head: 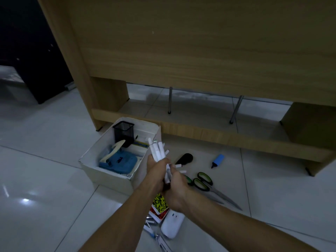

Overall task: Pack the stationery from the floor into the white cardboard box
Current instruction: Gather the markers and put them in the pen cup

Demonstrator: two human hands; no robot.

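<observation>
dim, bluish cast | glare spots on floor tiles (25,200) | edges bowed | hands (163,177) blurred

This looks like an office. Beyond my hands (164,176) stands a big wood-laminate desk (200,51), its back panel facing me, with thin metal chair legs (170,100) showing under it. I am down on a glossy white tiled floor (45,170). Office supplies lie around my hands: scissors (211,186) to the right, a blue highlighter (217,160) further right, a blue hole punch (119,160) in the white cardboard box (109,176) to the left.
</observation>
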